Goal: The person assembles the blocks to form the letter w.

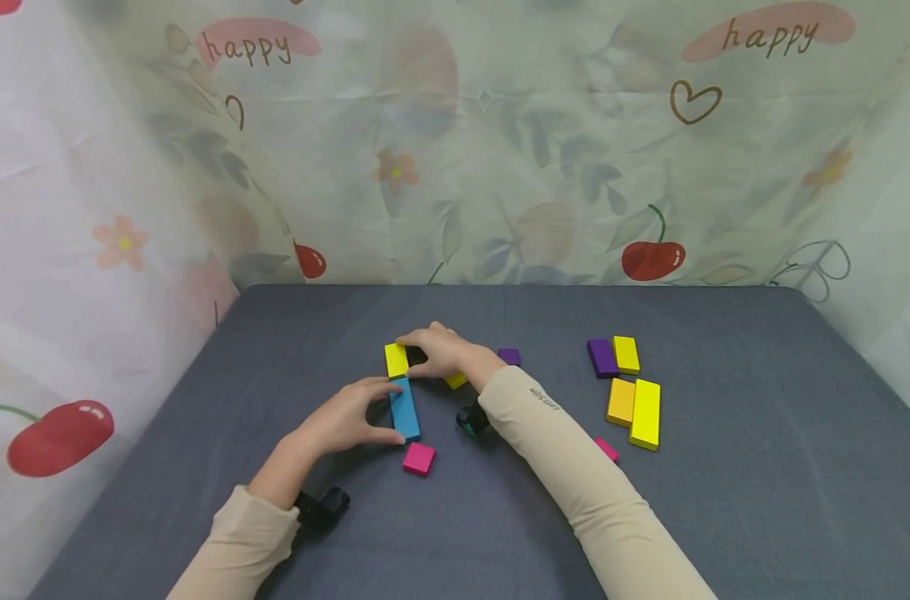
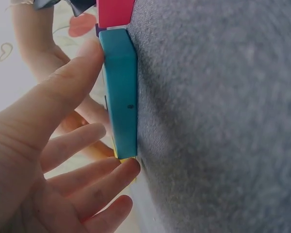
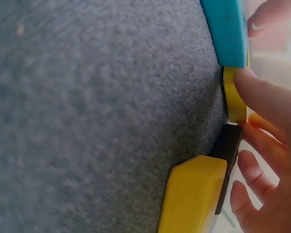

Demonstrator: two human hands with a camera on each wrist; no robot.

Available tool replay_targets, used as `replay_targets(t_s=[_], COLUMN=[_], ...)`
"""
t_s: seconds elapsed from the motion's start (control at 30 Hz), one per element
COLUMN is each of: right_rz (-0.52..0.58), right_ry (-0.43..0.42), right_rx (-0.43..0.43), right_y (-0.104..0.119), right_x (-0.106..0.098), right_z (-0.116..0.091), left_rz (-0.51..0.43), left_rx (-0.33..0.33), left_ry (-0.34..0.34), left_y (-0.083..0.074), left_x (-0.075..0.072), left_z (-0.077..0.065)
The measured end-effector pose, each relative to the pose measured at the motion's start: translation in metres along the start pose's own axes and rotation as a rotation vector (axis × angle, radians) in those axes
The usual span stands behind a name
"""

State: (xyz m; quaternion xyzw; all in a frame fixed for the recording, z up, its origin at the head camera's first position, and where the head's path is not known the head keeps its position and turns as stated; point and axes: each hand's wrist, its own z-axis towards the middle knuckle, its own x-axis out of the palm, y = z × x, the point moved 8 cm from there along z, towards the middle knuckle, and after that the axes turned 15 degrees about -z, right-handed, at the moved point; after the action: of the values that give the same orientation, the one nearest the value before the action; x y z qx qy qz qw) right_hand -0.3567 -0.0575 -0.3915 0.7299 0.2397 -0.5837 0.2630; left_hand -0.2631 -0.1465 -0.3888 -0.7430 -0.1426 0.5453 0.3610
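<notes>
A long blue block [image 1: 404,410] lies flat on the grey cloth, spanned by my left hand [image 1: 350,417]. In the left wrist view, the thumb touches one end of this blue block [image 2: 122,97] and fingertips reach its other end. Beyond it, touching end to end, is a shorter yellow block [image 1: 397,361]. My right hand [image 1: 443,350] pinches that yellow block [image 3: 234,97], its thumb near the blue block. Beside the yellow block lies a black block [image 3: 228,145], mostly covered by the hand in the head view. A pink block [image 1: 420,459] sits near the blue block's closer end.
Another yellow block [image 1: 457,381] and a purple block [image 1: 509,357] lie partly behind the right arm. To the right stand a purple block [image 1: 602,358], a yellow one [image 1: 626,355], an orange one [image 1: 621,402] and a long yellow one [image 1: 646,415]. A pink block [image 1: 606,450] peeks past the sleeve.
</notes>
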Motion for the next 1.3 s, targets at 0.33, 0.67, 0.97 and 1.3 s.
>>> replay_targets(t_s=[0.33, 0.67, 0.97, 1.3], right_rz=[0.037, 0.018, 0.011, 0.011], right_ry=[-0.053, -0.070, -0.060, -0.059], right_rx=[0.034, 0.056, 0.062, 0.058], right_y=[-0.0015, 0.0005, 0.0015, 0.0021], right_x=[-0.0032, -0.0030, -0.0015, -0.0016], right_z=[0.0019, 0.0028, 0.0027, 0.0024], left_rz=[0.021, 0.032, 0.053, 0.061], left_rx=[0.030, 0.035, 0.027, 0.053], left_ry=[0.004, 0.001, -0.015, -0.028], left_y=[-0.0013, -0.0029, -0.0045, -0.0079], left_x=[-0.0009, 0.0009, 0.0018, 0.0007], left_z=[-0.0015, 0.0003, 0.0006, -0.0006])
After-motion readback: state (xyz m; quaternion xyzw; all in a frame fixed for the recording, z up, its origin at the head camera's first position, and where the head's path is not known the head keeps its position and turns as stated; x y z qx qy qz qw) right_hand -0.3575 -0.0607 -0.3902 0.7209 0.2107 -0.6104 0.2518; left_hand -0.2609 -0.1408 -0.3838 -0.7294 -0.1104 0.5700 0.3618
